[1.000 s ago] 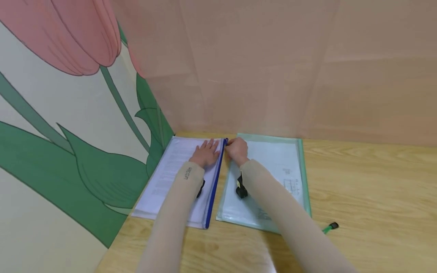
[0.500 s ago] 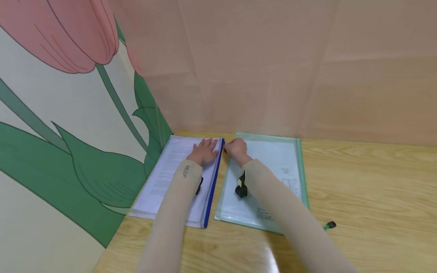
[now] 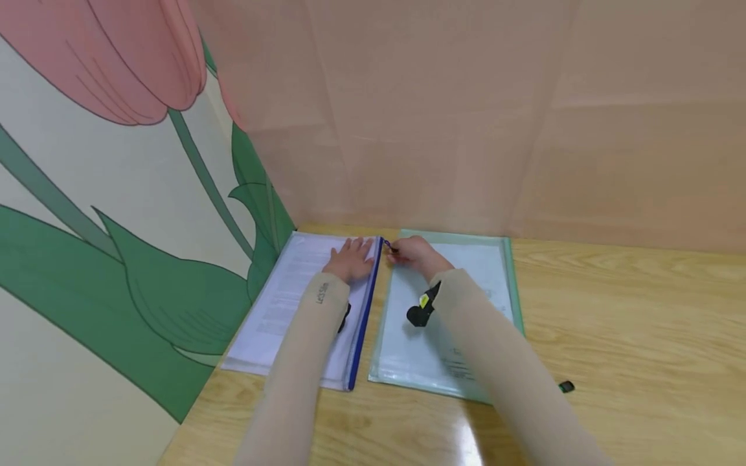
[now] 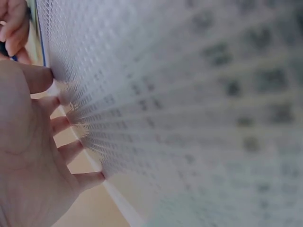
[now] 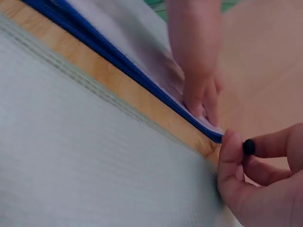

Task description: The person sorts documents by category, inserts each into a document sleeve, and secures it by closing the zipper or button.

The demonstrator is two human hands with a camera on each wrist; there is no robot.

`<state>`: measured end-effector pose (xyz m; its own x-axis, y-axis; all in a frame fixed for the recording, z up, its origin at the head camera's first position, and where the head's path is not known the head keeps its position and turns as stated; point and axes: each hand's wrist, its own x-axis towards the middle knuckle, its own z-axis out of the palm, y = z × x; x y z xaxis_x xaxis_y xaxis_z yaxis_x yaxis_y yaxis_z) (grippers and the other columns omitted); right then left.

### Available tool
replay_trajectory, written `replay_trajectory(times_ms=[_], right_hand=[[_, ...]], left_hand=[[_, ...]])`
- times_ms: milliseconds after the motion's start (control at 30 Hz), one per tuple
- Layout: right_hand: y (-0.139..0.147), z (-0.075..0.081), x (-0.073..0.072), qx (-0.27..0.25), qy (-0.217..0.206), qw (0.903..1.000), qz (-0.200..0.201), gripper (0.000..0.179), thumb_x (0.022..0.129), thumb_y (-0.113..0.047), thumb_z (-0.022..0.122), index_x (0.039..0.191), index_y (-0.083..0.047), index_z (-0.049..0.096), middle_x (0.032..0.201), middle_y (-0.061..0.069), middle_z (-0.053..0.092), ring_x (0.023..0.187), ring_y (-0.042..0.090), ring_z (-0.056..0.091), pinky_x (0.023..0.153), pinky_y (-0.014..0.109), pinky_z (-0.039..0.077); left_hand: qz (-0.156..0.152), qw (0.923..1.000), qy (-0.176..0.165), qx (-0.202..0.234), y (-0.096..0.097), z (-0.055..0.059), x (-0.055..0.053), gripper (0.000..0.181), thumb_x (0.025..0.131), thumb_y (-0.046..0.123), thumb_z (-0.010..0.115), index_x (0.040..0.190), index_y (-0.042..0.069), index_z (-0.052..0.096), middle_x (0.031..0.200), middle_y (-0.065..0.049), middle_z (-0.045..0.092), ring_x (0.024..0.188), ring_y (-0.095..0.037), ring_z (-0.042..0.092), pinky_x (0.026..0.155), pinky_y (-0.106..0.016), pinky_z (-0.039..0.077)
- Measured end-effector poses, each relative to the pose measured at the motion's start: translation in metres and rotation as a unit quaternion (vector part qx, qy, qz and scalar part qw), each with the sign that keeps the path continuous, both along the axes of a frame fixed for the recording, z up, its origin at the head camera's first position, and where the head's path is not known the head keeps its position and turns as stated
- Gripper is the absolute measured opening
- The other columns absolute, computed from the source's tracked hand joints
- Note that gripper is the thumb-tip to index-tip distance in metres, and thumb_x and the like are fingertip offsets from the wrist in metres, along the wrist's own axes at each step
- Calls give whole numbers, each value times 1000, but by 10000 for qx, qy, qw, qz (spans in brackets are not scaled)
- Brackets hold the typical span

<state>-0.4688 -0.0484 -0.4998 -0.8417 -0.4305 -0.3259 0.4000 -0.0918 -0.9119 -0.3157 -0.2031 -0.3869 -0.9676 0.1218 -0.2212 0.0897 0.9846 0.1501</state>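
A clear mesh zip folder [image 3: 274,310] holding printed paper lies at the left, with a blue zipper [image 3: 364,323] along its right side. My left hand [image 3: 350,260] rests flat near its far edge, fingers spread; the left wrist view shows the fingertips [image 4: 97,178] pressing the mesh. At the zipper's far end my right hand [image 3: 418,254] pinches the zipper pull, whose black tip [image 5: 249,147] shows between thumb and fingers in the right wrist view. A short blue cord [image 3: 387,243] runs from the folder's corner to this hand.
A second zip folder with green edging [image 3: 402,349] lies to the right, partly under my right forearm. The black end of its green pull [image 3: 566,386] pokes out beside the sleeve. Behind the wooden table [image 3: 641,336] hangs a pinkish-brown sheet [image 3: 437,129]; a tulip-painted wall [image 3: 175,310] borders the left.
My right wrist has turned and swung to the right, while the fingers stay by the zipper's far end. The blue cord shows between folder and hand. My left hand keeps its place.
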Motion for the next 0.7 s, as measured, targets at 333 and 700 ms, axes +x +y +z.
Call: replay_trajectory(times_ms=[333, 700], right_hand=[[8, 103, 102, 496, -404, 9978, -181, 30, 100, -2, 41, 123, 15, 51, 81, 11, 66, 70, 14, 68, 82, 26, 56], [14, 111, 121, 470, -789, 9958, 22, 31, 97, 4, 45, 125, 17, 48, 77, 12, 66, 72, 17, 68, 93, 29, 51]], left_hand=[[43, 9999, -69, -123, 7, 2, 0, 56, 104, 36, 26, 155, 21, 9, 162, -6, 8, 148, -33, 7, 115, -61, 14], [134, 9995, -220, -168, 7, 1, 0, 57, 104, 37, 25, 155, 24, 5, 162, -3, 2, 149, -31, 3, 115, -60, 11]])
